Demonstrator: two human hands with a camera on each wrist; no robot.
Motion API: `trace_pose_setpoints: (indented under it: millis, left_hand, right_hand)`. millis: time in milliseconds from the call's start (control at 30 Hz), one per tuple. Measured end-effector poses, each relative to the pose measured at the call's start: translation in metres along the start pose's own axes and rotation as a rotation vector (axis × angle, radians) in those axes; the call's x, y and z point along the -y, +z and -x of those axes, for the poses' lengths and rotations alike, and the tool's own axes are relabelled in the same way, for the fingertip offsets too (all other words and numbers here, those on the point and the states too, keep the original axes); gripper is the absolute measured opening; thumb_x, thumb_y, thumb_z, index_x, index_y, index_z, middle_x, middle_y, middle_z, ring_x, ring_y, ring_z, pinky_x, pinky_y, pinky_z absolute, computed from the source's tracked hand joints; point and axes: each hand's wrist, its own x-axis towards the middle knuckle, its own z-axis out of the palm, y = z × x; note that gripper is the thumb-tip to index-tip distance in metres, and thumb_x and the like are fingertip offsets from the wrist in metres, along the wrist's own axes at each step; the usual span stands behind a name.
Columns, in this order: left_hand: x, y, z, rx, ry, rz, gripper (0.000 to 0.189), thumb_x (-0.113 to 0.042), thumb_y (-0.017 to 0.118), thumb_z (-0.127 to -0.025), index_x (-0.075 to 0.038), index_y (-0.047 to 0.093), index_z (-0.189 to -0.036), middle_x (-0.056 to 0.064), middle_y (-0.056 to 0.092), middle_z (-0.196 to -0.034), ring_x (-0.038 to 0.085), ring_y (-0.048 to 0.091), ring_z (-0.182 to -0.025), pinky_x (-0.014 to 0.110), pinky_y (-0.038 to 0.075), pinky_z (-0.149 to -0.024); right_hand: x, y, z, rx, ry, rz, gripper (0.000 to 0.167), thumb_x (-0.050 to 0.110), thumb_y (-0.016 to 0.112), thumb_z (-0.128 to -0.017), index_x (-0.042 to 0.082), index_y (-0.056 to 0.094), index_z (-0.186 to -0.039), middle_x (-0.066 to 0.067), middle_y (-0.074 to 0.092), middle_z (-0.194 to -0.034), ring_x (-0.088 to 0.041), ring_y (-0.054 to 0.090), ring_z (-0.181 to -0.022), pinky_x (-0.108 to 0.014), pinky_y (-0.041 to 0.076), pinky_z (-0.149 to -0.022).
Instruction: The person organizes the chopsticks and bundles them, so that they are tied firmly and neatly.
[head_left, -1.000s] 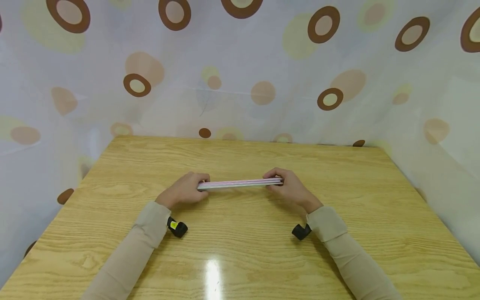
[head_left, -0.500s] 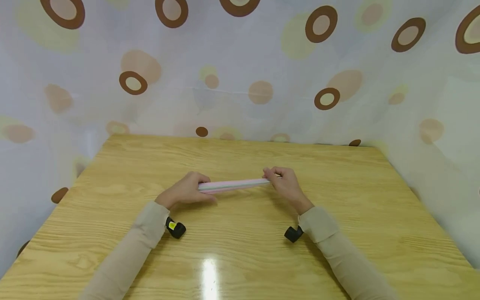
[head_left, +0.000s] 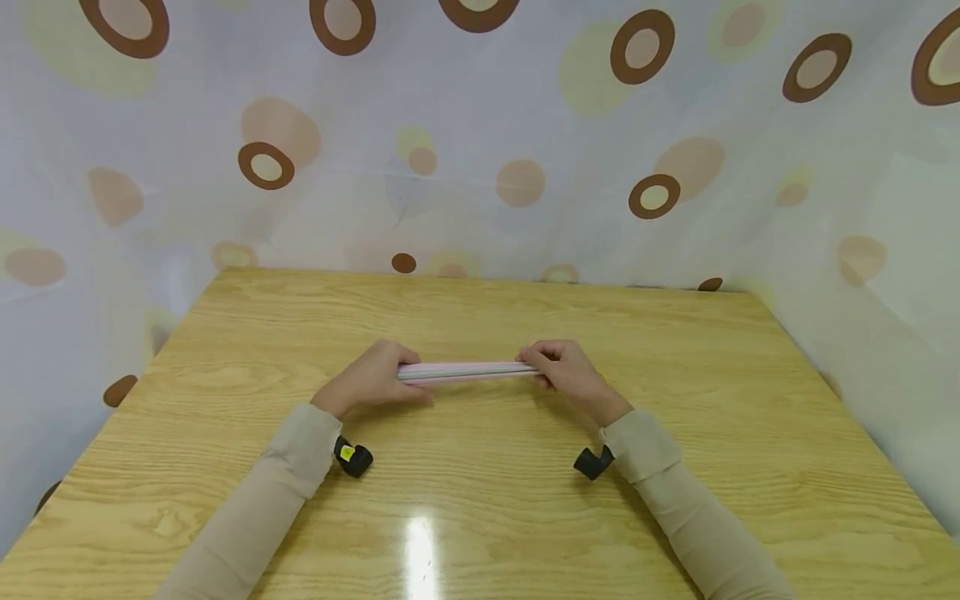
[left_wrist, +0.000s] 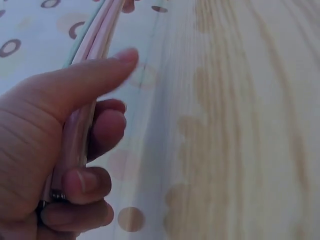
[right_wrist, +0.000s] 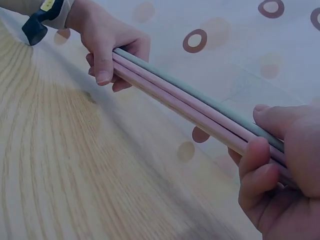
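A bundle of long, slim pink and pale green pieces (head_left: 472, 372) spans between both hands above the table. Its left end is gripped by my left hand (head_left: 371, 375), the thumb along the near side. In the left wrist view, small shiny metal bits show at a dark end of the bundle (left_wrist: 102, 30), below the curled fingers (left_wrist: 87, 185). My right hand (head_left: 573, 379) pinches the other end between thumb and fingers. The right wrist view shows the green piece (right_wrist: 215, 105) lying against the pink ones (right_wrist: 185, 107). The palms hide both ends in part.
The wood-grain table (head_left: 480, 467) reaches back to a pale curtain (head_left: 465, 108) with brown and beige circles. Black wrist cameras (head_left: 354, 458) hang inside both beige sleeves (head_left: 247, 508). A bright light reflection lies on the near tabletop.
The right hand has shifted its grip leftward along the bundle, its thumb now on the near side. The bundle has turned slightly, showing its coloured edges differently. The left hand keeps its place.
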Motion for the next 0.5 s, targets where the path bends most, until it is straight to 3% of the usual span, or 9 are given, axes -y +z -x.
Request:
trace_pose_setpoints:
  millis: [133, 367, 500]
  left_hand:
    - [0.004, 0.001, -0.001, -0.002, -0.021, 0.070, 0.028, -0.034, 0.083, -0.075, -0.012, 0.073, -0.088, -0.002, 0.069, -0.083, 0.013, 0.054, -0.071, 0.028, 0.046, -0.067]
    - [0.008, 0.007, -0.005, -0.018, 0.011, 0.161, 0.022, -0.029, 0.078, -0.082, -0.009, 0.071, -0.087, 0.000, 0.065, -0.077, 0.012, 0.050, -0.064, 0.024, 0.042, -0.057]
    - [0.007, 0.010, -0.011, -0.028, 0.031, 0.194, 0.021, -0.028, 0.077, -0.083, -0.009, 0.070, -0.085, 0.000, 0.061, -0.073, 0.012, 0.047, -0.062, 0.024, 0.039, -0.056]
  right_hand:
    - [0.002, -0.005, 0.000, 0.030, 0.019, 0.010, 0.034, 0.027, 0.050, -0.102, -0.003, 0.065, -0.110, 0.001, 0.051, -0.062, -0.010, 0.043, -0.054, -0.026, 0.038, -0.055]
    - [0.007, -0.014, 0.000, 0.004, -0.018, -0.034, 0.043, 0.024, 0.044, -0.104, -0.015, 0.055, -0.118, -0.003, 0.056, -0.076, -0.006, 0.047, -0.057, -0.024, 0.040, -0.055]
    - [0.006, -0.025, 0.004, -0.010, -0.050, -0.104, 0.048, 0.032, 0.042, -0.104, -0.011, 0.056, -0.118, 0.000, 0.061, -0.087, -0.006, 0.049, -0.059, -0.023, 0.041, -0.056]
